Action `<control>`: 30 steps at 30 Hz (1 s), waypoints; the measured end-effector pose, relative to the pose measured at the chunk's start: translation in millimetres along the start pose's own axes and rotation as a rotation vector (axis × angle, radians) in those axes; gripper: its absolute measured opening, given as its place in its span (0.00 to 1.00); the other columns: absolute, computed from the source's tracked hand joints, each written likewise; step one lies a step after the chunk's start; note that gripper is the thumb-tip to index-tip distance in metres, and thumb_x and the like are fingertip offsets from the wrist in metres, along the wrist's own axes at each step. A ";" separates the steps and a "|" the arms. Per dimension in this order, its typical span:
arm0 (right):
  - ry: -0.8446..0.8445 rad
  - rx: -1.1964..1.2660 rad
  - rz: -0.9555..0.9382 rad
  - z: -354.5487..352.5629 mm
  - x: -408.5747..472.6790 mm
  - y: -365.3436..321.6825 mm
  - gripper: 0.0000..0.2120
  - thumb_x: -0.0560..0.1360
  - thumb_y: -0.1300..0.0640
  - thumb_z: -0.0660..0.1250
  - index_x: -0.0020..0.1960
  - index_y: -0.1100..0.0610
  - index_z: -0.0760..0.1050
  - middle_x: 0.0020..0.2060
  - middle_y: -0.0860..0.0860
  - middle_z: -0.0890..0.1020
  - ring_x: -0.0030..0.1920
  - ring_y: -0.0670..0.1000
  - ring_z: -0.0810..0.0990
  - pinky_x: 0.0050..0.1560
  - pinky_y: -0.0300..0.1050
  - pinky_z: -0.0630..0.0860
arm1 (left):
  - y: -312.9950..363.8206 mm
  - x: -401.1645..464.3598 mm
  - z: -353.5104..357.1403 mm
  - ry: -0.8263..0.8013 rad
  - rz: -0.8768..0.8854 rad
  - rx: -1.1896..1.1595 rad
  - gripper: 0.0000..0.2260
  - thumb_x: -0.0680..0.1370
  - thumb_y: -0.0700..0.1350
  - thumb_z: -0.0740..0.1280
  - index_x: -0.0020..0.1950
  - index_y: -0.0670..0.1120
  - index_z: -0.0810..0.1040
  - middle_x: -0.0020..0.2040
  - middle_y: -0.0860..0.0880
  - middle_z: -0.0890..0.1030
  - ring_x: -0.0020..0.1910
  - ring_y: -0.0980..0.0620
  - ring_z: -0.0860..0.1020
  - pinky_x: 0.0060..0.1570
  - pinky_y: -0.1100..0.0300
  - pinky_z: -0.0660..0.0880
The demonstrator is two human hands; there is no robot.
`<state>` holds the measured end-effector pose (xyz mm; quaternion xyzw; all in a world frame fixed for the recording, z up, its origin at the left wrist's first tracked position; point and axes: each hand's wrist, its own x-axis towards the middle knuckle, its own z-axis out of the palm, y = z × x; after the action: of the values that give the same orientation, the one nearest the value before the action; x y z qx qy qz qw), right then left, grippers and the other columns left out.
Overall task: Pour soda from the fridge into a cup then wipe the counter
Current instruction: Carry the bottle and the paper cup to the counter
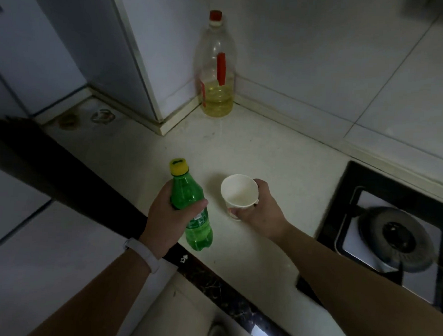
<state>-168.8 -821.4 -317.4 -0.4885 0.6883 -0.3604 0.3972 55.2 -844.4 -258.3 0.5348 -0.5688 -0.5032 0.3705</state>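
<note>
Two hands over the surface [280,155]: left hand [169,216] fingers wrapped round capped soda bottle [191,204], right hand [261,211] fingers clasping the cup [239,194] just beside it.

Dim, murky kitchen view with a soft wide-angle bend.
You get the most light on the counter [254,149] and wall tiles [323,57]; the picture's edges fall into dark. Your forearms lie in shade. The stove burner [394,236] and upper right corner smear with blur, and straight lines bow near the borders.

Home kitchen, probably – gas stove [393,241], tiled wall [323,57], oil bottle [216,72].
</note>
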 end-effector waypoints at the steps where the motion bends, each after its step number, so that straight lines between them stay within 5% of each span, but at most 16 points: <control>1: -0.002 0.013 0.002 -1.8 -0.9 -3.3 0.36 0.65 0.53 0.79 0.63 0.45 0.59 0.56 0.45 0.74 0.54 0.47 0.76 0.48 0.39 0.75 | 1.5 1.4 -0.8 -0.003 -0.003 -0.006 0.16 0.68 0.46 0.78 0.53 0.51 0.79 0.47 0.56 0.84 0.46 0.56 0.82 0.46 0.56 0.78; 6: 0.028 0.011 -0.030 -22.6 -11.5 -27.5 0.36 0.66 0.54 0.79 0.63 0.46 0.59 0.57 0.46 0.73 0.54 0.47 0.75 0.42 0.32 0.75 | 22.1 4.4 -5.9 -0.048 0.015 -0.014 0.23 0.62 0.57 0.76 0.54 0.52 0.79 0.49 0.52 0.84 0.49 0.53 0.82 0.50 0.50 0.80; 14: 0.164 0.042 -0.073 -82.9 -51.5 -79.3 0.38 0.66 0.55 0.79 0.67 0.48 0.60 0.57 0.46 0.73 0.53 0.45 0.75 0.39 0.30 0.74 | 79.6 4.3 8.5 -0.120 0.119 -0.018 0.16 0.66 0.47 0.78 0.51 0.53 0.80 0.46 0.53 0.85 0.45 0.54 0.83 0.47 0.50 0.80; 20: 0.343 0.085 -0.066 -136.2 -101.4 -92.5 0.35 0.65 0.62 0.80 0.64 0.50 0.64 0.53 0.44 0.77 0.47 0.34 0.77 0.39 0.28 0.73 | 123.9 9.4 43.1 -0.299 0.250 -0.028 0.21 0.62 0.57 0.77 0.53 0.55 0.79 0.47 0.53 0.84 0.47 0.53 0.83 0.50 0.47 0.80; 30: 0.610 0.036 0.009 -218.9 -221.5 -71.9 0.36 0.64 0.57 0.80 0.63 0.44 0.63 0.54 0.39 0.76 0.54 0.40 0.77 0.47 0.31 0.74 | 173.1 -50.4 147.2 -0.572 0.377 -0.053 0.19 0.65 0.51 0.79 0.53 0.55 0.79 0.47 0.53 0.85 0.46 0.54 0.83 0.47 0.52 0.80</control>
<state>-291.9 -604.4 -117.7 -0.3474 0.7715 -0.5009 0.1823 -119.1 -782.6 -117.0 0.2478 -0.7253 -0.5701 0.2960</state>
